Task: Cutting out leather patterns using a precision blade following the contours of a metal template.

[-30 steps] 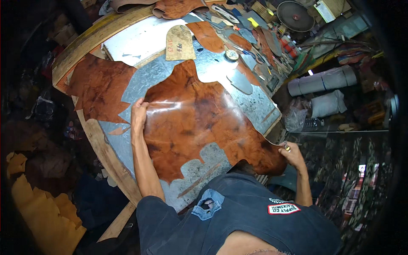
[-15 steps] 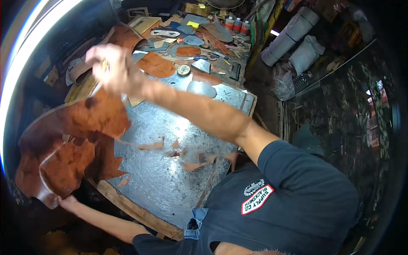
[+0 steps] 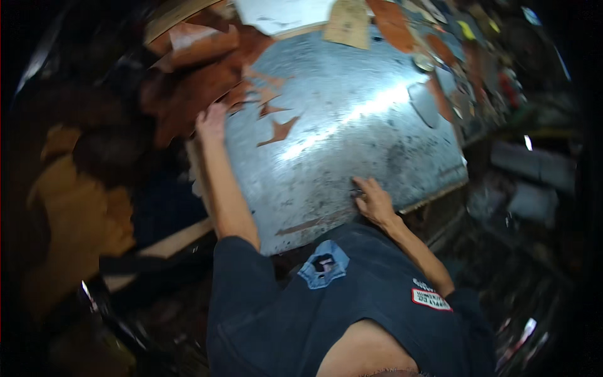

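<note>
My left hand (image 3: 212,120) is at the left edge of the metal-topped table (image 3: 326,151), its fingers stretched out against the edge of a reddish-brown leather hide (image 3: 188,94). Blur softens its fingertips. The hide lies bunched over the far left corner, with a folded part (image 3: 210,49) on top. Beside that hand, jagged leather scraps (image 3: 279,131) lie on the metal. Close to the near edge, my right hand (image 3: 375,201) is low over the tabletop with its fingers apart; I see no tool clearly in it.
A tan leather piece (image 3: 347,25) and a white sheet (image 3: 282,14) lie at the far edge. A round tin (image 3: 423,61) and a grey oval piece (image 3: 423,105) are at the right. Yellowish-tan hides (image 3: 81,207) hang or lie left of the table. A narrow leather strip (image 3: 314,222) lies near me.
My right hand has come back from the far left to the near edge. The hide, lifted by my left hand before, now lies at the far left corner. The view has turned.
</note>
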Available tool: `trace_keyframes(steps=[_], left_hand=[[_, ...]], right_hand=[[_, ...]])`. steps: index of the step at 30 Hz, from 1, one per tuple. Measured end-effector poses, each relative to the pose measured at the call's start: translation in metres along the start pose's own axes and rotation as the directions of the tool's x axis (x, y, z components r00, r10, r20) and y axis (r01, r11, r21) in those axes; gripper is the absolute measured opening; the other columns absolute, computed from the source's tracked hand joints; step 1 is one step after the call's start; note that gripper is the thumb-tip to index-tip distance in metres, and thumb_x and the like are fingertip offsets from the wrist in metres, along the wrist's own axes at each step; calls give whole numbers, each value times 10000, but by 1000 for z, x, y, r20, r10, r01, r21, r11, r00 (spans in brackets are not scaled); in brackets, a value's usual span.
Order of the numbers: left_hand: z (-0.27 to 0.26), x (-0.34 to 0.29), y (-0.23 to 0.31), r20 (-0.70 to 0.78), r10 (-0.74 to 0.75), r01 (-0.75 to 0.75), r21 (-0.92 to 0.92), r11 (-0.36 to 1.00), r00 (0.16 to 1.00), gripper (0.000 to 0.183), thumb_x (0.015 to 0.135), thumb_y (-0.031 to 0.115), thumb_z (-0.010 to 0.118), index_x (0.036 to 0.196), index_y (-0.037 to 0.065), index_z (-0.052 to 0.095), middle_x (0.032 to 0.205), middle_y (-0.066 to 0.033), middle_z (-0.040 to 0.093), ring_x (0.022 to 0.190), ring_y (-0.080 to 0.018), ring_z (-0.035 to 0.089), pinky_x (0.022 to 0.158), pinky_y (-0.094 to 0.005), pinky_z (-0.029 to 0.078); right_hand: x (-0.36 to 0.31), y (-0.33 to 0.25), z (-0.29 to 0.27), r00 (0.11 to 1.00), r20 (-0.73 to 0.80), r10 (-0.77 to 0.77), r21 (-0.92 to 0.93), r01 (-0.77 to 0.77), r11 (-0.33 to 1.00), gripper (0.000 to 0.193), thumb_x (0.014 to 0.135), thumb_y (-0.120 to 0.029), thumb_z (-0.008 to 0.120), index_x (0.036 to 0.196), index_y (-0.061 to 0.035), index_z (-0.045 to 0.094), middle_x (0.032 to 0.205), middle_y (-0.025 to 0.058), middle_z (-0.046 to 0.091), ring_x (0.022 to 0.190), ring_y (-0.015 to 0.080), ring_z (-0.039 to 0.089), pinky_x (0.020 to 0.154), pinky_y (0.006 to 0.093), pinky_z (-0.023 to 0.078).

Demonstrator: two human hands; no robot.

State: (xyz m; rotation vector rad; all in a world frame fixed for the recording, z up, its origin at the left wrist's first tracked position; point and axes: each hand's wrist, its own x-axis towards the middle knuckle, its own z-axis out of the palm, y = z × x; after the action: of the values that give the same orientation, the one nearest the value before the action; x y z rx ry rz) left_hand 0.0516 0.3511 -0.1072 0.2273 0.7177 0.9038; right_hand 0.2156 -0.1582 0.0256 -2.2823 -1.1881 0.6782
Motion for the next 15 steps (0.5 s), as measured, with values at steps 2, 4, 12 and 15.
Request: trace_keyframes(steps=[2,4,12,15], left_hand=[[38,-40,-19,-154,82,-65,107,992,985,513,943,374,545,1190,-75,551,1214,-226,600,1106,-379,590,973,-465,500],[47,-65,-24,-187,166,-121,230,966,968,562,923,415,582,1208,-67,539,1198,-222,607,1084,-374,599,952,-450,507],[125,-123,-114,594,454,-21,622,-783,664,417,896,387,637,1161,65,645,1256,-186,586,1130,-334,572,911,-433,473],[130,-117,-114,672,334,-266,626,-733,661,309,932,297,576,1106,69,689,1083,-189,673,1016,-329,640,865,-460,495]], right_hand=[[2,3,8,999,-16,-29,-1,29,1000,489,841,-164,654,1311,-150,523,1047,167,592,860,406,628,718,493,519],[5,-5,12,998,-56,-43,-3,42,999,462,858,-195,662,1299,-141,534,1013,172,605,858,411,626,722,494,517],[17,-12,10,999,-31,-29,53,31,998,360,870,-214,667,1195,-77,597,1079,210,659,959,430,633,794,469,519],[14,-15,5,1000,-2,-1,76,1,997,326,876,-213,665,1159,-60,617,1068,209,673,968,411,645,811,448,519]])
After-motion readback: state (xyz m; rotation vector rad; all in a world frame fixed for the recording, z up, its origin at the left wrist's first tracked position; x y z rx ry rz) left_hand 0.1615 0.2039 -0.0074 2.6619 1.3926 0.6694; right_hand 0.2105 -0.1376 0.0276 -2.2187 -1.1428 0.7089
